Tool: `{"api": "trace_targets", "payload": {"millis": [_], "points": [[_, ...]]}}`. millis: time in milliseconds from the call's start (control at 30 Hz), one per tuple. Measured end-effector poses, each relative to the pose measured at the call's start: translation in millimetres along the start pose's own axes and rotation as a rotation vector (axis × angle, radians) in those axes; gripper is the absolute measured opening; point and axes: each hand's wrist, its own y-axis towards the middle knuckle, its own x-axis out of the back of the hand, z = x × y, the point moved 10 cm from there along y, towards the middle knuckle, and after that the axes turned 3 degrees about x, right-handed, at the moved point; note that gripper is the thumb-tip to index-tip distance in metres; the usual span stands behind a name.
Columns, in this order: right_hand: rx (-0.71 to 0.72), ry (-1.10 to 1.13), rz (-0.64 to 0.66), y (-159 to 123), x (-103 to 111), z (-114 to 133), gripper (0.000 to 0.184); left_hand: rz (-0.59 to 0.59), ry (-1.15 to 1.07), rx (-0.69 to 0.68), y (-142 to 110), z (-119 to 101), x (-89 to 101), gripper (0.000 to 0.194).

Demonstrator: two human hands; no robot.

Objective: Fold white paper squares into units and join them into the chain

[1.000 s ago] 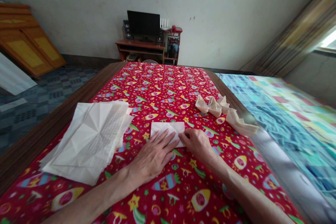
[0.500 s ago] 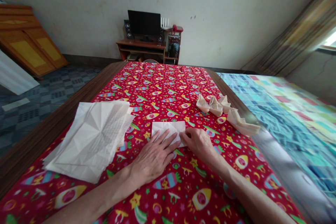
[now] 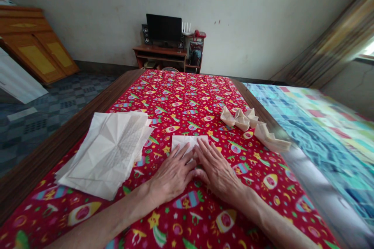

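A folded white sheet of paper [image 3: 184,139] lies flat on the red patterned cloth in front of me, its near part covered by my fingers. My left hand [image 3: 174,171] rests on its left side, fingers stretched out and pressing down. Across its right side lies my right hand [image 3: 215,167], also flat with fingers extended, its thumb close to the left thumb. To the left is a stack of creased paper sheets [image 3: 108,151]. Folded paper boats [image 3: 242,120] stand on the right, beside a nested row of similar folded pieces [image 3: 271,139].
The red cloth [image 3: 187,97] covers a dark wooden table [image 3: 73,124]. A bed with a blue patchwork cover [image 3: 280,113] adjoins on the right. At the far wall stands a desk [image 3: 160,51] with a monitor [image 3: 164,28]. A wooden cabinet [image 3: 37,50] is at the left.
My right hand has opened from a curled grip at the paper's right edge and moved left to lie flat on it. My left hand stays on the paper. The view has shifted slightly.
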Motion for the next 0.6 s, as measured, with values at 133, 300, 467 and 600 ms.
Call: {"api": "trace_targets", "payload": {"millis": [133,300,467,600], "points": [[0.035,0.042,0.108,-6,-19,1,0.069,-0.009,0.039,0.018,0,2,-1.2,0.047],[0.021,0.034,0.131,-6,-21,-5,0.070,-0.010,0.080,0.026,0,1,-1.2,0.049],[0.010,0.007,0.152,-8,-22,-11,0.066,-0.007,0.134,0.055,-3,12,-3.1,0.054],[0.002,-0.018,0.140,-7,-20,-15,0.064,-0.036,0.163,0.107,-2,26,-1.6,0.055]]}}
